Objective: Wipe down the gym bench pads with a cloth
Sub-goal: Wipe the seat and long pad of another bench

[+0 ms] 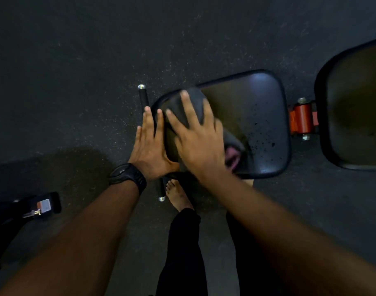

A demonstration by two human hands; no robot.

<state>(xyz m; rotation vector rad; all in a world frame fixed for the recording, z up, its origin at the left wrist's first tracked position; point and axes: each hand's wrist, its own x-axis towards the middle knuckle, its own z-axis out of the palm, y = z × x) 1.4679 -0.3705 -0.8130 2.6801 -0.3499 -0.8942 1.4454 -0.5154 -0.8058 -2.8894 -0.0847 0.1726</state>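
Note:
A glossy black seat pad (251,116) of a gym bench lies in the middle of the view. My right hand (195,137) is spread flat on a dark grey cloth (189,103) and presses it onto the pad's left end. My left hand (149,144), with a black watch on its wrist, rests flat and open against the pad's left edge, fingers straight. A second, larger black pad (353,107) lies at the right edge of the view. An orange-red hinge bracket (302,120) joins the two pads.
A black foam-gripped crossbar (144,97) with chrome ends runs under the seat pad's left end. My bare foot (178,195) and dark trouser legs stand just below the pad. A dark piece of equipment (42,206) sits on the speckled rubber floor (76,60) at lower left.

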